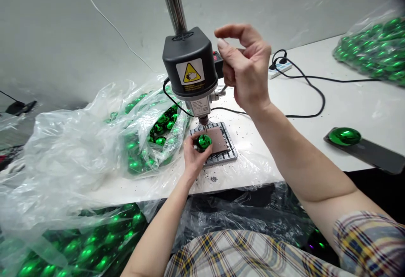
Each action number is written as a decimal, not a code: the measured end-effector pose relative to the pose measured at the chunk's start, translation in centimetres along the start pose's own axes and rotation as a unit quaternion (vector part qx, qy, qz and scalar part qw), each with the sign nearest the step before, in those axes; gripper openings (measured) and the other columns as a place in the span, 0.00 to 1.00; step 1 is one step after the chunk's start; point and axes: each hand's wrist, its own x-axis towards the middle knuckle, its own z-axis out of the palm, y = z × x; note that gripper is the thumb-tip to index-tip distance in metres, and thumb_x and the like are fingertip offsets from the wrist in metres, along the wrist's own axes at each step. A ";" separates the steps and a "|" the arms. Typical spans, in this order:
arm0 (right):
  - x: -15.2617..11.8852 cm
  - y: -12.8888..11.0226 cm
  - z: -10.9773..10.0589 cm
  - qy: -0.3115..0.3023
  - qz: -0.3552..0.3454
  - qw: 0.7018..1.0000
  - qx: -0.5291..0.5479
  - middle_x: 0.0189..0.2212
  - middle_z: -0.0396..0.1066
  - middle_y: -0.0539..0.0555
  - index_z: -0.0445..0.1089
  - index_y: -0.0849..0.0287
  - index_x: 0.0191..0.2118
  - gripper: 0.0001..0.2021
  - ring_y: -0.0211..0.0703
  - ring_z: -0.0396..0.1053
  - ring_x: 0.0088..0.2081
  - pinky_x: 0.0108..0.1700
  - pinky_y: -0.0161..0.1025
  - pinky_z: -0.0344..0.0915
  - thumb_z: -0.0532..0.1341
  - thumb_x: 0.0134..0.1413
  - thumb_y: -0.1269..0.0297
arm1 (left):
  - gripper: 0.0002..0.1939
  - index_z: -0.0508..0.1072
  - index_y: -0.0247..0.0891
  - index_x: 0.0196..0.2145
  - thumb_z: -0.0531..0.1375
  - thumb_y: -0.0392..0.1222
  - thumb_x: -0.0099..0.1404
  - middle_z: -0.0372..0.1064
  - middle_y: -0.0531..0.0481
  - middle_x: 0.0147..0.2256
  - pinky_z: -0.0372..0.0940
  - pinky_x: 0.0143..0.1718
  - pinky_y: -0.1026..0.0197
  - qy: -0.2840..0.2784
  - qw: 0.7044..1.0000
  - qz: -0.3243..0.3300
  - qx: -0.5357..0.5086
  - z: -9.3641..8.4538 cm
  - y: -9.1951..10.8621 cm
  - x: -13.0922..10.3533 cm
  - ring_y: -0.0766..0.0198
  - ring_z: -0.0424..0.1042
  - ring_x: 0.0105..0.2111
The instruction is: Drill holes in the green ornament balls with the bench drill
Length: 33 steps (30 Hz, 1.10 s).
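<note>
A shiny green ball (204, 142) is held between the thumb and fingers of my left hand (194, 154), under the bit of a black drill press (190, 63). The ball is over the left part of a square board (219, 139) on the metal base plate (232, 153). My right hand (248, 66) is raised to the right of the drill head, its fingers curled and the thumb tip close to the index finger. Whether it holds anything thin cannot be made out. Dark crumbs lie over the plate.
Plastic bags of green balls stand left (136, 154), lower left (85, 247) and at the back right (376, 51). A power strip (280, 70) with black cables lies behind. A green oval piece (344, 136) rests on a dark flat object (379, 154) at right.
</note>
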 end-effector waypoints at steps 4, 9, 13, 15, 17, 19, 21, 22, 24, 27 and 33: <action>1.0 -0.2 0.2 0.001 0.043 0.999 -0.026 0.22 0.67 0.46 0.73 0.51 0.34 0.11 0.32 0.51 0.16 0.15 0.37 0.46 0.70 0.51 0.52 | 0.22 0.68 0.41 0.49 0.67 0.46 0.58 0.71 0.44 0.39 0.70 0.38 0.56 -0.127 0.979 0.161 0.002 -2.5 0.6 -7.6 0.56 0.72 0.38; 0.2 -0.3 0.2 0.015 0.021 0.999 -0.031 0.21 0.67 0.47 0.75 0.50 0.32 0.08 0.34 0.51 0.16 0.15 0.38 0.45 0.69 0.52 0.55 | 0.26 0.65 0.44 0.60 0.61 0.41 0.65 0.68 0.36 0.55 0.72 0.44 0.50 -0.437 0.844 0.176 0.256 -3.0 -1.9 -15.7 0.50 0.75 0.46; 0.6 0.1 0.0 0.000 0.001 1.000 -0.021 0.18 0.63 0.46 0.74 0.50 0.31 0.12 0.34 0.48 0.14 0.14 0.38 0.44 0.71 0.49 0.50 | 0.25 0.66 0.44 0.60 0.60 0.40 0.66 0.65 0.34 0.59 0.73 0.45 0.47 -0.480 0.819 0.120 0.291 -3.3 -2.2 -16.1 0.48 0.75 0.47; 0.7 0.4 -0.1 -0.009 0.000 1.000 -0.028 0.17 0.61 0.45 0.74 0.51 0.33 0.13 0.33 0.47 0.14 0.14 0.38 0.43 0.71 0.50 0.48 | 0.19 0.71 0.45 0.56 0.56 0.40 0.69 0.72 0.38 0.53 0.74 0.41 0.49 -0.407 0.870 0.179 0.211 -4.3 -1.3 -13.6 0.52 0.77 0.41; 0.7 0.6 -0.1 -0.009 -0.005 0.999 -0.035 0.16 0.60 0.45 0.72 0.51 0.33 0.14 0.32 0.47 0.15 0.14 0.37 0.43 0.70 0.51 0.48 | 0.15 0.74 0.44 0.51 0.53 0.38 0.70 0.77 0.42 0.42 0.73 0.39 0.51 -0.252 0.934 0.206 0.147 -5.7 -0.5 -9.1 0.54 0.76 0.37; 0.6 0.8 -0.1 -0.003 -0.014 0.999 -0.043 0.16 0.59 0.45 0.72 0.52 0.34 0.14 0.32 0.47 0.15 0.14 0.37 0.42 0.68 0.54 0.48 | 0.13 0.74 0.40 0.47 0.53 0.38 0.69 0.76 0.41 0.38 0.72 0.42 0.49 -0.054 0.973 0.138 0.177 -7.2 -0.3 -3.3 0.51 0.76 0.39; 0.6 1.0 -0.1 -0.003 -0.020 0.998 -0.057 0.15 0.58 0.45 0.71 0.53 0.35 0.14 0.32 0.47 0.14 0.15 0.37 0.41 0.67 0.56 0.48 | 0.14 0.73 0.37 0.49 0.54 0.37 0.68 0.73 0.36 0.44 0.69 0.46 0.44 -0.003 0.959 0.018 0.282 -8.2 -1.0 2.4 0.45 0.75 0.44; 0.6 1.2 -0.1 -0.003 -0.023 0.998 -0.064 0.15 0.58 0.45 0.71 0.53 0.35 0.14 0.32 0.46 0.14 0.15 0.37 0.41 0.66 0.57 0.48 | 0.14 0.73 0.34 0.48 0.54 0.36 0.67 0.72 0.31 0.45 0.67 0.45 0.41 -0.022 0.937 -0.052 0.344 -8.6 -1.6 4.7 0.41 0.74 0.44; 0.6 1.4 -0.2 -0.007 -0.030 0.997 -0.074 0.15 0.58 0.45 0.70 0.52 0.36 0.14 0.32 0.46 0.14 0.15 0.37 0.42 0.65 0.58 0.47 | 0.13 0.74 0.31 0.45 0.56 0.36 0.65 0.70 0.25 0.47 0.65 0.45 0.39 -0.081 0.896 -0.147 0.412 -9.0 -3.1 8.1 0.35 0.73 0.45; 0.7 1.5 -0.2 -0.016 -0.032 0.997 -0.065 0.16 0.58 0.45 0.70 0.52 0.36 0.14 0.33 0.46 0.15 0.15 0.37 0.43 0.65 0.57 0.47 | 0.11 0.76 0.32 0.41 0.60 0.37 0.61 0.71 0.27 0.44 0.65 0.46 0.41 -0.130 0.885 -0.170 0.414 -9.3 -5.0 9.9 0.36 0.73 0.44; 0.5 0.8 -0.1 -0.006 -0.025 0.998 -0.052 0.16 0.56 0.44 0.71 0.53 0.35 0.15 0.32 0.46 0.15 0.14 0.36 0.43 0.66 0.56 0.46 | 0.22 0.78 0.40 0.44 0.64 0.30 0.50 0.75 0.45 0.35 0.65 0.41 0.57 -0.184 0.917 -0.110 0.336 -10.9 -5.9 9.5 0.51 0.73 0.38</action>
